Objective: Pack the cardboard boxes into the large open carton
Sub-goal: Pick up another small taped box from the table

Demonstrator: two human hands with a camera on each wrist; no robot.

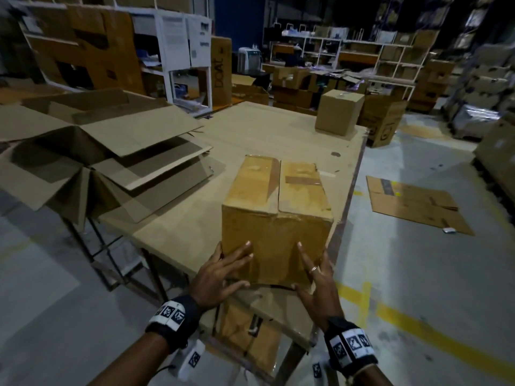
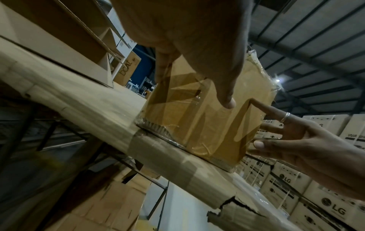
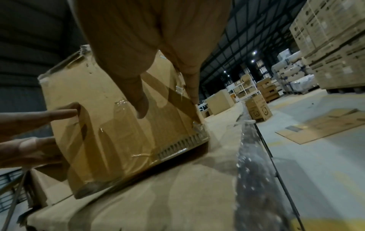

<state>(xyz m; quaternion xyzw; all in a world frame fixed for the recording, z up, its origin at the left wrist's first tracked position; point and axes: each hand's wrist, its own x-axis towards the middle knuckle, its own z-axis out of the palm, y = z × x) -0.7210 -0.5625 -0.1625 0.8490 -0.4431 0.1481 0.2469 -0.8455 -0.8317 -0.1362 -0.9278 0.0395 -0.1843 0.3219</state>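
A brown taped cardboard box (image 1: pixel 276 213) stands on the near end of the cardboard-covered table (image 1: pixel 250 135). My left hand (image 1: pixel 225 270) lies with spread, straight fingers flat on the box's near face, its thumb along the bottom edge. My right hand (image 1: pixel 315 274), which wears a ring, is spread on the same face near the right corner. The left wrist view shows the box (image 2: pixel 207 125) with my right hand (image 2: pixel 296 140) touching it. The large open carton (image 1: pixel 133 132) stands to the left with its flaps spread out. A second closed box (image 1: pixel 338 112) stands at the table's far right corner.
Another box (image 1: pixel 250 338) sits under the table's near end. A flattened carton (image 1: pixel 412 204) lies on the floor to the right, and a printed box (image 1: pixel 384 121) stands beyond the table. Shelving and stacked LG boxes (image 2: pixel 316 195) ring the area.
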